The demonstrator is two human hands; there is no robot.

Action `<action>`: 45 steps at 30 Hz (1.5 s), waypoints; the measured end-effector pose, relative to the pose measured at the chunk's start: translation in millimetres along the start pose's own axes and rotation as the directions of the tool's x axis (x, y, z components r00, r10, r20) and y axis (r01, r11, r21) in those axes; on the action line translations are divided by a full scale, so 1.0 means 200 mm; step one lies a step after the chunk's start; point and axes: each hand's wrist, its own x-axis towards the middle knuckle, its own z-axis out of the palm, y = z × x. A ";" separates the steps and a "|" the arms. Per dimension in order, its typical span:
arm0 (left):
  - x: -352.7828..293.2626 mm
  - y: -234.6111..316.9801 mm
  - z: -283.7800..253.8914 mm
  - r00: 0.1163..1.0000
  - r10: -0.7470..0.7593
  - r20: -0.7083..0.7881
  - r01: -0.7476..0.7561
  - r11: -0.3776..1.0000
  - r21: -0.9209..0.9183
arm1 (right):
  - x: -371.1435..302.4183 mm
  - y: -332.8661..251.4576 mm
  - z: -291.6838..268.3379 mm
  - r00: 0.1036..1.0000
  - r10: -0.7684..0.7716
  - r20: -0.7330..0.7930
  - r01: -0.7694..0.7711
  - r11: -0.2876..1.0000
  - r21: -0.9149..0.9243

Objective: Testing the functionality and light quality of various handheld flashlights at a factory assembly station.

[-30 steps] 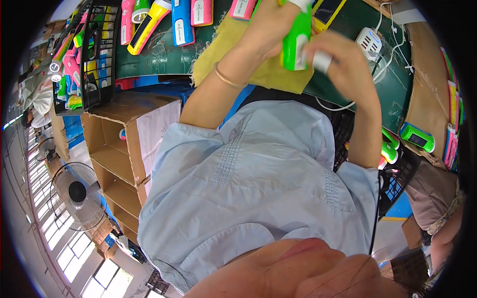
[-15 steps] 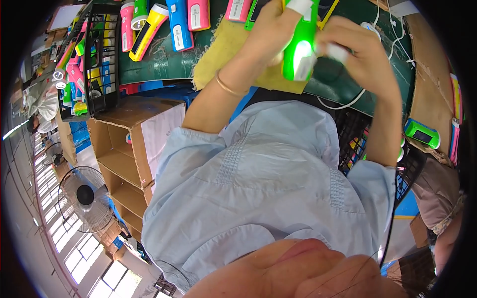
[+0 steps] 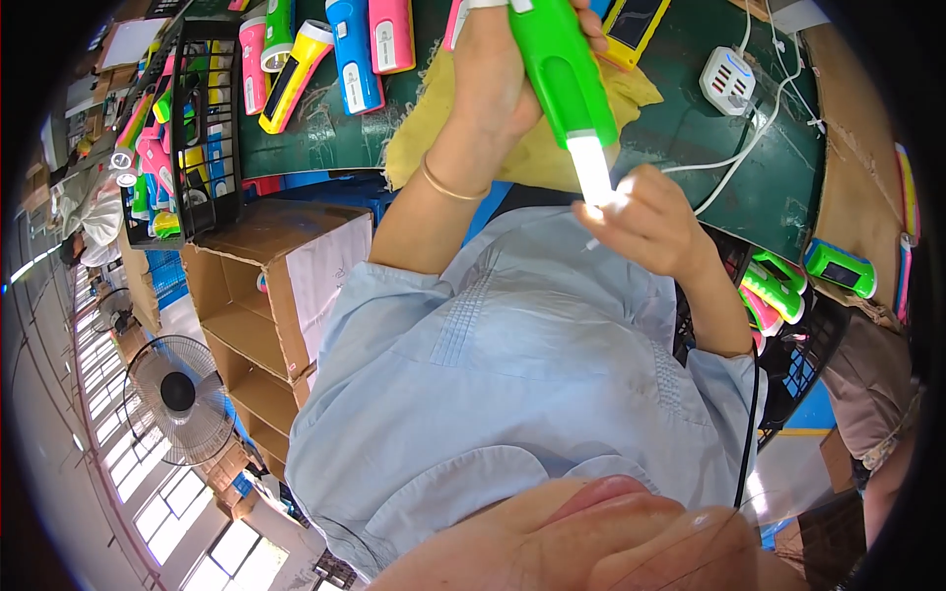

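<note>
Flashlight of bright green plastic [image 3: 564, 84], seen in the downward head view, slants across the upper middle of the frame, a glowing white strip [image 3: 589, 169] jutting from its lower end. The bare left hand [image 3: 496, 84] is clamped around the flashlight from its left side, with fingertips showing past its right edge. The bare right hand [image 3: 645, 225], just below and to the right, has its fingers bunched at the strip's tip; they appear to touch it, though glare hides the exact grip. So the flashlight lies between the two hands, above a frayed yellow cloth [image 3: 419, 148] on a dark green tabletop [image 3: 783, 202].

Work on this piece looks partway along: the strip is lit and sticks out of the casing, and neither hand has let go. Nothing shows it set down yet. Along the upper left, a yellow flashlight with a black panel [image 3: 291, 84] and a smooth blue flashlight [image 3: 353, 59] lie out of both hands. A white, many-sided charging hub [image 3: 727, 81] sits at upper right.
</note>
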 end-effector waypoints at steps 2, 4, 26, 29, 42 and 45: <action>0.00 0.00 -0.01 1.000 -0.021 -0.018 0.020 0.999 -0.031 | -0.01 -0.03 -0.03 0.996 0.081 -0.030 -0.080 0.996 0.025; -0.07 -0.02 0.04 0.997 0.033 0.069 -0.039 0.995 0.092 | 0.01 -0.06 -0.04 0.985 0.164 -0.061 -0.161 0.985 0.055; -0.35 -0.12 -0.13 0.854 0.197 0.481 -0.512 0.167 0.842 | -0.10 0.02 -0.07 0.594 0.802 0.062 -0.744 0.519 0.421; -0.33 -0.10 -0.04 0.921 0.213 0.327 -0.382 0.317 0.868 | -0.05 -0.02 -0.07 0.570 0.822 -0.002 -0.716 0.498 0.489; -0.25 -0.07 -0.02 0.995 0.026 0.101 -0.102 0.457 0.884 | 0.16 0.02 -0.10 0.586 0.808 -0.065 -0.765 0.577 0.285; -0.24 -0.09 -0.02 0.990 0.058 0.131 -0.143 0.432 0.890 | 0.18 -0.01 -0.09 0.559 0.820 -0.122 -0.822 0.567 0.050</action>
